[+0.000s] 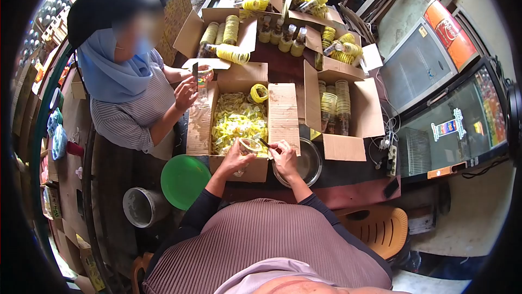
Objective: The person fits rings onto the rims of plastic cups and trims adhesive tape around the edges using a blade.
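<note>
My left hand (235, 161) is closed around a clear plastic cup (250, 145), its round rim facing up. In my right hand (284, 159) is a thin dark tool (265, 143), possibly a cutter, with its tip close to the cup's rim. Both hands are over the near edge of an open cardboard box (282, 112). Yellow and clear plastic scraps (234, 120) fill this box, and a ring-shaped yellow bundle (259, 93) lies on top of them.
Across the box, a co-worker (130, 87) holds another clear cup (202, 90) and a dark blade. Cardboard boxes (353, 109) of stacked cups stand behind and to the right. A metal basin (312, 163), green basin (185, 182) and grey bucket (142, 207) are nearby.
</note>
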A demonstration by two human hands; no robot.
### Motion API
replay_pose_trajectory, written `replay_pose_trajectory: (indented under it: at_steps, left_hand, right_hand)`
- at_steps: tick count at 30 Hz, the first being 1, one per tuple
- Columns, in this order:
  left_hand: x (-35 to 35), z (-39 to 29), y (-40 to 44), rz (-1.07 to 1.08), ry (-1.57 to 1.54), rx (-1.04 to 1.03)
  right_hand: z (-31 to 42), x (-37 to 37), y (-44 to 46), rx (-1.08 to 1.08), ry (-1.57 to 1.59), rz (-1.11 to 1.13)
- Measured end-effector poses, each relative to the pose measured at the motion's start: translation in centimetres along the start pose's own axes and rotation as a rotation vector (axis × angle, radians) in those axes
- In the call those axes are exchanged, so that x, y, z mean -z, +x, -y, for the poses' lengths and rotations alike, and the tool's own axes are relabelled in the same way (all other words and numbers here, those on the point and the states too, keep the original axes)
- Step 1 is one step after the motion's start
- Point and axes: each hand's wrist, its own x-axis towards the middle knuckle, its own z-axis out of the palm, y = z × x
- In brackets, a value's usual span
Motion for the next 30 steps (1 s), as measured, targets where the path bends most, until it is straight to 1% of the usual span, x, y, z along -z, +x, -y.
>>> replay_pose_trajectory:
  at_steps: [1, 3, 4, 5, 6, 7, 9, 11, 13, 15, 17, 19, 20, 22, 23, 25, 27, 30]
  left_hand:
    - [-0.1, 0.3, 0.0, 0.003, -0.001, 0.002]
    - [-0.3, 0.2, 0.0, -0.056, 0.118, -0.158]
    - [-0.3, -1.0, -0.6, -0.043, 0.083, -0.135]
    - [-0.3, -0.4, -0.5, -0.08, 0.205, -0.24]
    - [-0.3, -0.5, -0.5, -0.086, 0.184, -0.255]
    - [-0.4, -0.6, -0.6, -0.091, 0.164, -0.268]
    - [-0.5, -0.7, -0.9, -0.114, 0.194, -0.269]
    - [-0.5, -0.7, -1.2, -0.136, 0.224, -0.282]
    - [-0.6, -0.6, -1.3, -0.16, 0.373, -0.333]
    - [-0.7, -0.7, -1.4, -0.16, 0.409, -0.346]
    - [-0.9, -0.8, -1.3, -0.158, 0.444, -0.359]
    - [-1.1, -1.6, -1.4, -0.133, 0.477, -0.397]
    - [-1.2, -1.4, -1.3, -0.129, 0.476, -0.4]
    - [-1.4, -0.9, -1.1, -0.072, 0.358, -0.284]
    - [-1.4, -0.6, -1.0, -0.07, 0.358, -0.284]
    - [-1.3, -0.7, -1.0, 0.002, 0.185, -0.095]
    - [-1.3, -0.3, -1.0, -0.009, 0.186, -0.118]
    - [-1.2, -0.8, -1.3, -0.007, 0.209, -0.128]
  right_hand:
    - [-0.2, 0.3, -0.2, 0.025, -0.031, -0.023]
    - [-0.3, 0.9, -0.3, 0.049, -0.064, -0.038]
    - [-0.1, 1.1, -0.5, 0.019, -0.044, -0.06]
    - [0.1, 1.3, -0.8, -0.011, -0.022, -0.081]
    - [0.5, 1.6, -0.9, -0.018, -0.007, -0.056]
    - [1.2, 1.9, -1.2, -0.02, -0.002, -0.079]
    - [1.6, 2.0, -1.6, 0.093, -0.01, -0.157]
    - [2.5, 2.4, -2.2, 0.092, 0.001, -0.154]
    - [3.5, 2.7, -2.8, 0.168, -0.095, -0.157]
    - [3.0, 2.4, -3.4, 0.154, -0.044, -0.157]
    - [3.0, 2.4, -3.9, 0.386, -0.28, -0.133]
    - [2.5, 2.3, -4.4, 0.369, -0.313, -0.103]
    - [2.4, 2.4, -4.5, 0.395, -0.347, -0.105]
    - [2.2, 2.4, -4.5, 0.419, -0.383, -0.106]
    - [2.1, 2.4, -4.5, 0.442, -0.389, -0.13]
    - [2.4, 2.4, -4.6, 0.461, -0.394, -0.15]
    - [2.8, 2.5, -4.6, 0.478, -0.382, -0.18]
    - [2.7, 2.7, -4.2, 0.491, -0.382, -0.168]
